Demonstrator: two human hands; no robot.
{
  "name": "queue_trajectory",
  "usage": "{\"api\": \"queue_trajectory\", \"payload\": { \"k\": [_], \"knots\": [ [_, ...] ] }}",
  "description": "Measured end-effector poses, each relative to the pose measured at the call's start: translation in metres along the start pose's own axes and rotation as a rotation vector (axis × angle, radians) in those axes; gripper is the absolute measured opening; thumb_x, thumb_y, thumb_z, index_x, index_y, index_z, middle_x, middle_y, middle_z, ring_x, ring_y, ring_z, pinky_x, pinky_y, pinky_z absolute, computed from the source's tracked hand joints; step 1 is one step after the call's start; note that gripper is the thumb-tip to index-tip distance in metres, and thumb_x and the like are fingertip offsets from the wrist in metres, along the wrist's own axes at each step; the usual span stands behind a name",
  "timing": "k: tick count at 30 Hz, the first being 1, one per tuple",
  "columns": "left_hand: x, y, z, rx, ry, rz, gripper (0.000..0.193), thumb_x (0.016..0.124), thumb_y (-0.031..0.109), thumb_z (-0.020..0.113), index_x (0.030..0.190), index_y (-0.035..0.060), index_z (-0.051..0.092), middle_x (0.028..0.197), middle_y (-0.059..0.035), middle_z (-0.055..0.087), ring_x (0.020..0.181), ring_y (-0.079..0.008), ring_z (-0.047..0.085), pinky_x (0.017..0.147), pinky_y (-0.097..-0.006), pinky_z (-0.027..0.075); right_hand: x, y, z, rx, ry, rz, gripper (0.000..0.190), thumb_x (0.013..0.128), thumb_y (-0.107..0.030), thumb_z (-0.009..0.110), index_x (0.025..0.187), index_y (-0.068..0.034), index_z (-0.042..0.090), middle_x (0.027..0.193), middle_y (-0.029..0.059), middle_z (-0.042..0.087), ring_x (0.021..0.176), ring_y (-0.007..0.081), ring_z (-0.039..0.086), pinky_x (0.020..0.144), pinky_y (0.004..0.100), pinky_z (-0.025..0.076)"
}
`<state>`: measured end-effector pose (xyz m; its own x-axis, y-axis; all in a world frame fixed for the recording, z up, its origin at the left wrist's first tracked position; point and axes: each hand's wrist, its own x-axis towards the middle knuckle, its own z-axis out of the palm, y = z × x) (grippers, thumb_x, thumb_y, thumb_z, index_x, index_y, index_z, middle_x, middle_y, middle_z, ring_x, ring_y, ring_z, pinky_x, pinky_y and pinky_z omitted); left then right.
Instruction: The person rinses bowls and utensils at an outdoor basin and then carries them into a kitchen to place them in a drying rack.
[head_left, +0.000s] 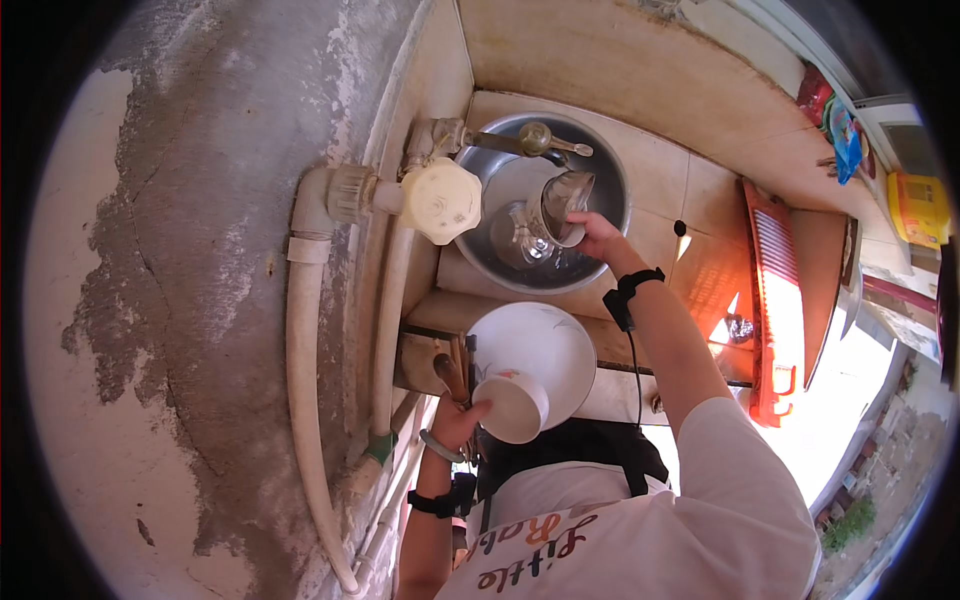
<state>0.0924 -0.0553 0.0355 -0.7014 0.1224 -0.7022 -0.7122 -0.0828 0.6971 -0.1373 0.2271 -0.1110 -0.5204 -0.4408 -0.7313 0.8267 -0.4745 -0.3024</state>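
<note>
My left hand (456, 426) is at the counter's near edge, its thumb over the rim of a small white bowl (517, 411). That bowl overlaps a large white dish (547, 337) with a floral pattern. Against the same hand lies a bundle of wooden chopsticks and a brown spoon (448, 369); whether my fingers also grip them is hidden. My right hand (598, 237) holds a shiny bowl (564, 204) by its rim, tilted below the tap (536, 140). Under it is a round metal basin (622, 180), with water and a clear, shiny object (517, 236) inside.
A pipe with a large pale valve knob (441, 201) juts from the wall left of the basin. An orange washboard (776, 300) leans at the right, with a crumpled metallic scourer (739, 328) beside it. A yellow container (919, 208) and a blue bag (846, 146) sit on the far-right ledge.
</note>
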Motion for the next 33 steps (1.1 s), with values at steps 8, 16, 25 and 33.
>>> {"api": "queue_trajectory", "payload": {
  "k": [8,16,25,33],
  "knots": [
    [0.003,-0.005,-0.002,0.006,-0.001,0.022,0.033,0.07,0.007,0.062,0.1,-0.003,0.052,0.088,-0.0087,0.061,0.078,-0.0152,0.059,0.071,-0.0274,0.047,-0.056,-0.027,-0.003,-0.115,0.001,-0.393,0.045,0.076,-0.009,0.058,0.117,-0.003,0.04,0.109,0.0112,0.053,0.099,0.0248,0.053,0.086,0.039,0.043],
    [0.003,-0.006,-0.003,0.026,0.013,-0.014,0.033,0.069,0.008,0.062,0.099,-0.0035,0.053,0.086,-0.0084,0.061,0.078,-0.015,0.059,0.07,-0.0272,0.047,-0.131,-0.048,-0.003,0.145,0.076,-0.672,0.037,0.08,-0.006,0.049,0.117,-0.003,0.042,0.111,0.0102,0.052,0.1,0.023,0.052,0.088,0.0378,0.042],
    [0.003,0.002,0.001,-0.03,0.006,0.019,0.029,0.069,0.006,0.06,0.095,-0.003,0.056,0.086,-0.0081,0.061,0.078,-0.0145,0.059,0.071,-0.027,0.047,-0.129,-0.051,0.021,-0.897,0.282,-0.749,0.039,0.071,-0.002,0.055,0.11,0.002,0.05,0.102,0.0097,0.057,0.094,0.0217,0.054,0.081,0.0298,0.041],
    [0.003,-0.001,0.0,-0.005,0.024,0.014,0.028,0.069,0.006,0.059,0.095,-0.0031,0.056,0.084,-0.0074,0.061,0.076,-0.0141,0.058,0.07,-0.0267,0.046,-0.089,-0.023,0.048,-1.226,0.343,-0.583,0.033,0.069,-0.008,0.063,0.1,-0.003,0.056,0.101,0.0166,0.057,0.092,0.0293,0.055,0.078,0.0321,0.043]
  ]
}}
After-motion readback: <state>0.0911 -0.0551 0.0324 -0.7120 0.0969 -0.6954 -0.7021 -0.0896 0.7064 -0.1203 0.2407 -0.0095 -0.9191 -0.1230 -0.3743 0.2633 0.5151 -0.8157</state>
